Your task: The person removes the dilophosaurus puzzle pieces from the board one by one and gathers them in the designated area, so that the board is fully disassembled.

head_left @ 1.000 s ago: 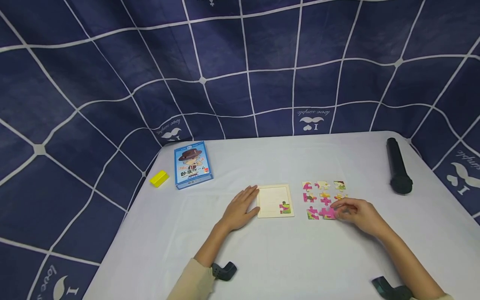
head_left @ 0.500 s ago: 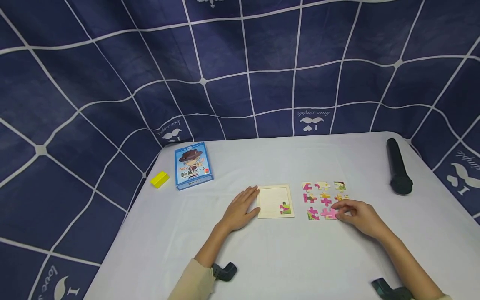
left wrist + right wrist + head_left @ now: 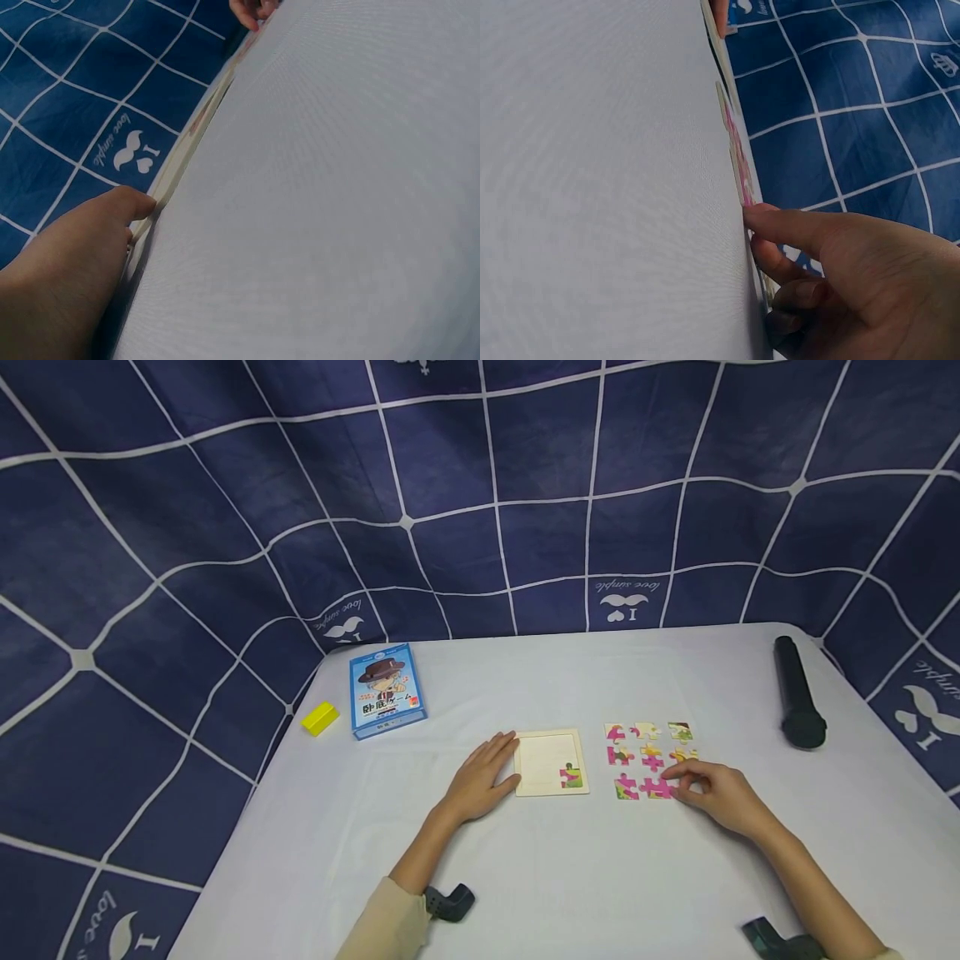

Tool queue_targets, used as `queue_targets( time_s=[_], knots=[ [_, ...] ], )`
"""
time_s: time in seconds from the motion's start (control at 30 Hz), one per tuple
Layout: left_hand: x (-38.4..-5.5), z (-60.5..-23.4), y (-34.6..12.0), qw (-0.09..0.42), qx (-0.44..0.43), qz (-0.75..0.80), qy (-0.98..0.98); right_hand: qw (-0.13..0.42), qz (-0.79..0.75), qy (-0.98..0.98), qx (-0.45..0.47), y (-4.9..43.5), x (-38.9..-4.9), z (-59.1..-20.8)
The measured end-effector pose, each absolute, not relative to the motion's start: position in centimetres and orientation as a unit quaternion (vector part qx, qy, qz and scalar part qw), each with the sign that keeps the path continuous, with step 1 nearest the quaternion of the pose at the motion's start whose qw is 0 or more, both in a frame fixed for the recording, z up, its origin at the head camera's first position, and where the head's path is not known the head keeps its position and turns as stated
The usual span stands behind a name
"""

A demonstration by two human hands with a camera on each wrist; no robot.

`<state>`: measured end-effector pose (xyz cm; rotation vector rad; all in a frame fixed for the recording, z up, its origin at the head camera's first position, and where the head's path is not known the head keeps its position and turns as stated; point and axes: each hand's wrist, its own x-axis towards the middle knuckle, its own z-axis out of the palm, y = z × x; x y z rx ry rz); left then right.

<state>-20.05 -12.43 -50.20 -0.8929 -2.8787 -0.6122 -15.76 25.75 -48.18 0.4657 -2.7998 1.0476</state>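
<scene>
My left hand (image 3: 480, 781) lies flat with its fingers straight along the left edge of a square wooden puzzle frame (image 3: 537, 732). One green-and-pink puzzle piece (image 3: 572, 777) sits in the frame's near right corner. At the near row of loose pieces, my right hand (image 3: 720, 793) pinches a pink puzzle piece (image 3: 656, 788) by its right side with thumb and forefinger. In the right wrist view the thumb (image 3: 769, 217) is at that piece's edge, low on the cloth. Several other puzzle pieces (image 3: 619, 756) lie in rows around it, some partly hidden by the hand.
A blue card-game box (image 3: 386, 689) lies at the back left, with a yellow block (image 3: 320, 719) beside it. Toward the back right lies a black microphone-shaped object (image 3: 797, 693). A dark blue checked curtain (image 3: 540, 543) hangs behind the white-covered table (image 3: 570, 877).
My right fingers shift slightly at the pink puzzle piece, which tilts a little and then lies flat again. My left hand stays put on the frame.
</scene>
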Motion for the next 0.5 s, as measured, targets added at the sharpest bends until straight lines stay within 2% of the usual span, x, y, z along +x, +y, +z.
queue_targets(
  time_s=[0.33, 0.5],
  knots=[
    [-20.09, -50.24, -12.47, 0.028, -0.288, -0.198, -0.936, 0.057, 0.337, -0.927, 0.152, 25.77, -15.8, -48.13],
    [-20.09, -50.22, -12.46, 0.031, -0.291, -0.199, -0.936, 0.079, 0.343, -0.923, 0.155, 25.08, -15.88, -47.75]
  ],
)
